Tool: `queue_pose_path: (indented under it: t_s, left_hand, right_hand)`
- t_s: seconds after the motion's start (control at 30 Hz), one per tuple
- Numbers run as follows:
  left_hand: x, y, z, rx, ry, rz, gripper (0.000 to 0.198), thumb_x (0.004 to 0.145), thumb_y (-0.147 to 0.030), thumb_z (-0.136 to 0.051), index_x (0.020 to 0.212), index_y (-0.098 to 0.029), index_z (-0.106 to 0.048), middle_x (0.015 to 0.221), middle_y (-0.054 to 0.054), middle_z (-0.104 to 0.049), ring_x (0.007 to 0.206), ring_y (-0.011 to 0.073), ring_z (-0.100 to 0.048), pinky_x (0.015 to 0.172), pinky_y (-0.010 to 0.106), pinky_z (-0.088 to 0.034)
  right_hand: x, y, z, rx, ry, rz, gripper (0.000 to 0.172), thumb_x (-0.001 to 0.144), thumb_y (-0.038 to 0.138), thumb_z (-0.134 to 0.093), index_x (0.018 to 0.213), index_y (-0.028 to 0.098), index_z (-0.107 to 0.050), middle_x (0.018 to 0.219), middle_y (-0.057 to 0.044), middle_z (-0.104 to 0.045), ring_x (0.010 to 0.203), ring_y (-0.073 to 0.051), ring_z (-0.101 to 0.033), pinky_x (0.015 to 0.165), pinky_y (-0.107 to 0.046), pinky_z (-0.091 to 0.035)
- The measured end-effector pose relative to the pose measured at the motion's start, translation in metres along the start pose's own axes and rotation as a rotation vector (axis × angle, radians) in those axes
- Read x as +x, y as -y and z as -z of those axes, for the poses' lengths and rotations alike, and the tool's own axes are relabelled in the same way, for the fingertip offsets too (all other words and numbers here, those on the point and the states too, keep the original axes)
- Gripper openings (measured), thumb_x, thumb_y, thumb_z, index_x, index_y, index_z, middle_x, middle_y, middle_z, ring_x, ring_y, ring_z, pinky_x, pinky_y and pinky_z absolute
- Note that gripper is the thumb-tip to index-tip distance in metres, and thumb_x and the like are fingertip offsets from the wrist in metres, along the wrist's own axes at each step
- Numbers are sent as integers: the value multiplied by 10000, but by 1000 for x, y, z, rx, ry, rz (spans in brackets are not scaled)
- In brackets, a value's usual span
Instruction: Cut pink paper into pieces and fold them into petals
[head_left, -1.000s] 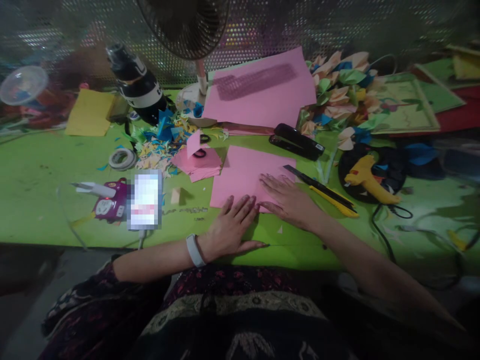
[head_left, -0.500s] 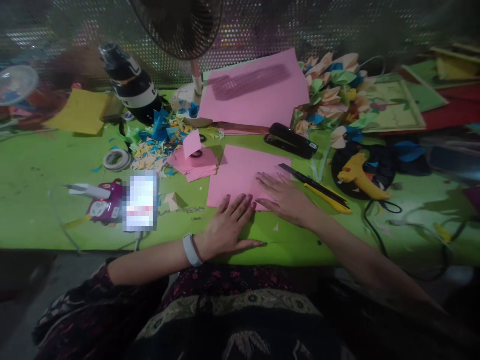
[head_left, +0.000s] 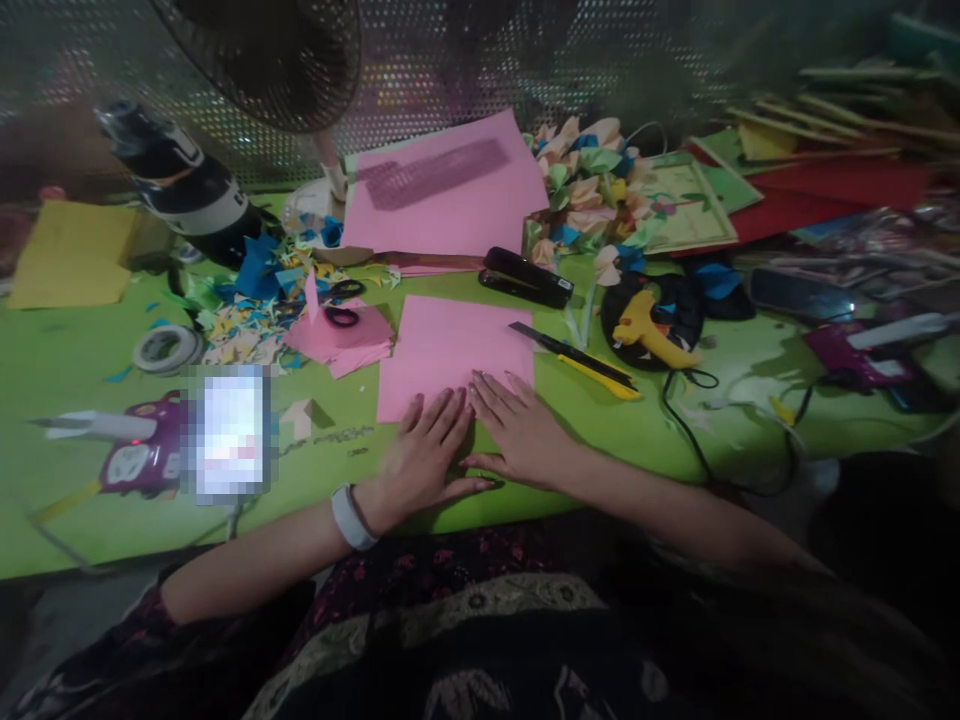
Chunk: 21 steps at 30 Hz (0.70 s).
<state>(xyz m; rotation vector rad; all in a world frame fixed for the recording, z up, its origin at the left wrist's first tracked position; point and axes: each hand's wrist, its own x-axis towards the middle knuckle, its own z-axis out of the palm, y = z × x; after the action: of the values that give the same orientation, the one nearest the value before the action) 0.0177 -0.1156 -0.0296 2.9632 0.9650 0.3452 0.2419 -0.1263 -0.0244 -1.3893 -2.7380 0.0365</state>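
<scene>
A pink sheet of paper (head_left: 457,345) lies flat on the green table in front of me. My left hand (head_left: 424,455), with a grey band at the wrist, rests palm down, its fingertips on the sheet's near edge. Beside it my right hand (head_left: 521,430) lies flat, fingers stretched over the near right part of the same sheet. Neither hand grips anything. A yellow and black utility knife (head_left: 581,362) with its blade out overlaps the sheet's right side. To the left sit small pink paper pieces (head_left: 352,340) with black scissors (head_left: 343,316) on them.
Behind the sheet lie a black stapler (head_left: 527,278) and larger pink paper (head_left: 450,205). A yellow glue gun (head_left: 649,335) sits at right, near paper flowers (head_left: 589,180). At left are a lit phone (head_left: 231,430), white tape (head_left: 166,348), paper scraps, a black bottle (head_left: 187,195) and a fan (head_left: 277,60).
My right hand has slid down the sheet toward its near edge and my left hand. The view has turned to the right, so most things appear farther left.
</scene>
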Motion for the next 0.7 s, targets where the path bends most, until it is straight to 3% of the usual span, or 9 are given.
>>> queue_pose_path:
  t_s: [0.37,0.57,0.7]
  left_hand:
    - [0,1,0,-5,-14,-8,997,975,-822,-239,1651,-89,-243,1647,212,-418,1556,338,-352,1289,533,-176]
    - [1,0,4,-64,73,21,1008,960,-832,-284,1659,-108,-240,1695,206,-326,1591,360,-270,1292,574,-174]
    - [2,1,11,-67,150,22,1023,956,-840,-264,1638,-78,-297,1710,212,-282,1603,364,-232,1297,582,-165]
  right_hand:
    - [-10,-7,4,-9,30,1,1020,992,780,-245,1669,22,-161,1702,-253,-258,1594,-349,-257,1299,-560,-197]
    - [-26,-16,3,-26,-1,-15,1054,996,767,-268,1666,37,92,1698,-254,-256,1585,-355,-277,1266,-578,-273]
    - [-28,-20,-1,-39,-18,0,1032,1013,741,-254,1652,44,160,1690,-268,-270,1574,-359,-306,1258,-589,-281]
